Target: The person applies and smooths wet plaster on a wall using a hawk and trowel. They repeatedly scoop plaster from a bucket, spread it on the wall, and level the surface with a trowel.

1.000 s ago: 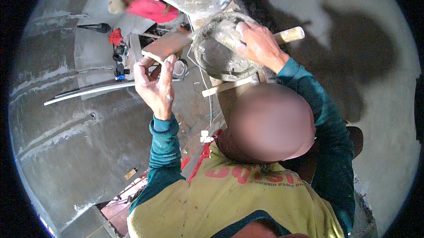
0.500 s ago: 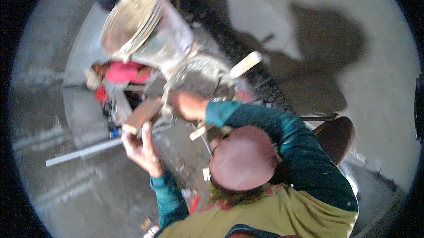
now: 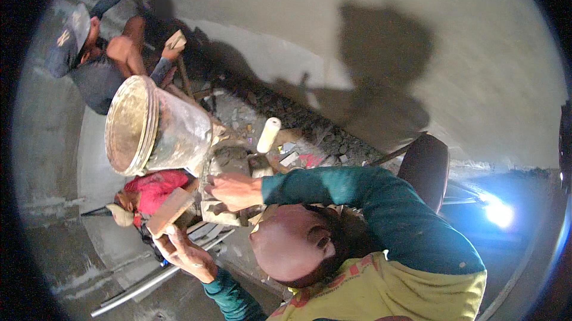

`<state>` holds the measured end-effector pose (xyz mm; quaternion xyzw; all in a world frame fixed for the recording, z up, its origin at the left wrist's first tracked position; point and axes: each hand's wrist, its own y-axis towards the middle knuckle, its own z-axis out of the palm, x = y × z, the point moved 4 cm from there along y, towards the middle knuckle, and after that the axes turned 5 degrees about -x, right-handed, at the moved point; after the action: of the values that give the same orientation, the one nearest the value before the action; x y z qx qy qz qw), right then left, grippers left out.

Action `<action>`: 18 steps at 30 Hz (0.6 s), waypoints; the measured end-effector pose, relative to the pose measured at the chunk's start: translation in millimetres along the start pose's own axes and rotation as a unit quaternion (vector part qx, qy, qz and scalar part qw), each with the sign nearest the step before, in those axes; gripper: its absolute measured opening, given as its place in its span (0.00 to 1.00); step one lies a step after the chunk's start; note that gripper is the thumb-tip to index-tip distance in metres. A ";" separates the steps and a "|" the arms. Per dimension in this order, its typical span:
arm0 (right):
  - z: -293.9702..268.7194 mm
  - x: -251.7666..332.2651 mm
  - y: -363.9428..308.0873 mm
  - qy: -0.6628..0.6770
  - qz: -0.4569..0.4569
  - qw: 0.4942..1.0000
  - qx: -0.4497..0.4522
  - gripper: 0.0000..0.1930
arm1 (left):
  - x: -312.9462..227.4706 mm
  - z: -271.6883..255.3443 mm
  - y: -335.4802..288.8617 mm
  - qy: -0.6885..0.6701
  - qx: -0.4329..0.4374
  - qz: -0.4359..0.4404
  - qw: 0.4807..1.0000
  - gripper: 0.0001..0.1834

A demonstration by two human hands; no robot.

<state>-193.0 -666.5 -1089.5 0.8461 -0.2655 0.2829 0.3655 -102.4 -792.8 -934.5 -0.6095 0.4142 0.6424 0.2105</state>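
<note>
My left hand (image 3: 186, 254) grips a flat brown wooden block (image 3: 169, 212), thumb and fingers at its lower end. My right hand (image 3: 237, 192) is at the grey mortar (image 3: 229, 159), its fingers curled down. What is in that hand, if anything, is hidden. Just beyond the mortar a pale, rounded handle (image 3: 269, 134) sticks up; what it joins is unclear. Left of the mortar a large whitish bucket (image 3: 179, 127), smeared with mortar, leans so that its mouth faces left.
Far left, a co-worker in dark clothes (image 3: 98, 86) has one hand on the wall (image 3: 488, 41) and a small block in the other. Another person in a pink shirt (image 3: 156, 193) is beyond my left hand. Rubble (image 3: 333, 145) lines the wall's foot. A long metal bar (image 3: 140, 288) lies left. A bright lamp (image 3: 499, 214) shines right.
The view has shifted and sharpened, bringing more of the dark-clothed co-worker and the lamp into sight. My left hand keeps the wooden block; my right hand stays by the mortar.
</note>
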 end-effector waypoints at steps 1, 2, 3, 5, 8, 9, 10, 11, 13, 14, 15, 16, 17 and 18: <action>-41.0 -1.5 -12.8 0.003 -0.010 1.000 -0.009 0.22 | -0.3 12.8 4.1 -0.009 -0.001 -0.005 1.000 0.28; -73.8 -10.4 -30.8 -0.003 0.037 0.999 -0.023 0.19 | 10.1 17.7 16.9 -0.036 -0.005 -0.024 0.999 0.31; -106.9 -15.8 -48.6 -0.004 0.087 0.996 -0.036 0.18 | 10.9 30.4 27.0 0.005 0.007 -0.007 1.000 0.31; -200.0 -37.5 -94.7 -0.155 0.059 0.986 -0.020 0.16 | 12.5 66.0 48.4 -0.043 0.061 0.009 0.997 0.29; -354.4 9.6 -159.7 -0.200 0.121 0.962 -0.142 0.13 | -25.9 121.2 49.2 -0.205 0.125 -0.078 0.968 0.31; -395.0 25.8 -177.8 -0.225 0.177 0.944 -0.163 0.14 | -30.7 146.9 52.7 -0.232 0.138 -0.082 0.959 0.32; -424.1 42.3 -201.1 -0.247 0.234 0.922 -0.186 0.14 | -32.1 167.0 48.7 -0.263 0.171 -0.097 0.944 0.30; -457.2 68.0 -231.8 -0.287 0.299 0.885 -0.215 0.15 | -27.6 199.2 44.2 -0.312 0.214 -0.117 0.918 0.29; -485.6 93.1 -285.1 -0.319 0.395 0.819 -0.267 0.16 | -18.5 237.1 39.1 -0.335 0.244 -0.181 0.892 0.27; -493.4 104.8 -310.2 -0.323 0.435 0.789 -0.289 0.17 | -11.2 247.2 41.9 -0.350 0.287 -0.255 0.855 0.25; -495.8 114.8 -332.8 -0.343 0.472 0.752 -0.308 0.16 | -12.3 260.8 35.0 -0.396 0.358 -0.298 0.791 0.24; -489.2 126.4 -349.6 -0.343 0.529 0.713 -0.305 0.17 | -14.5 277.3 25.0 -0.439 0.427 -0.338 0.715 0.23; -478.9 136.9 -363.8 -0.354 0.557 0.689 -0.300 0.19 | -18.8 290.3 15.4 -0.475 0.490 -0.373 0.629 0.22; -467.8 148.5 -379.3 -0.365 0.584 0.663 -0.294 0.20 | -14.9 302.4 13.5 -0.459 0.504 -0.382 0.624 0.21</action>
<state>26.4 -118.4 -899.1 0.4013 -0.8869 0.0143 0.2284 -294.5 -558.4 -942.5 -0.1375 0.2533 0.3916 0.8738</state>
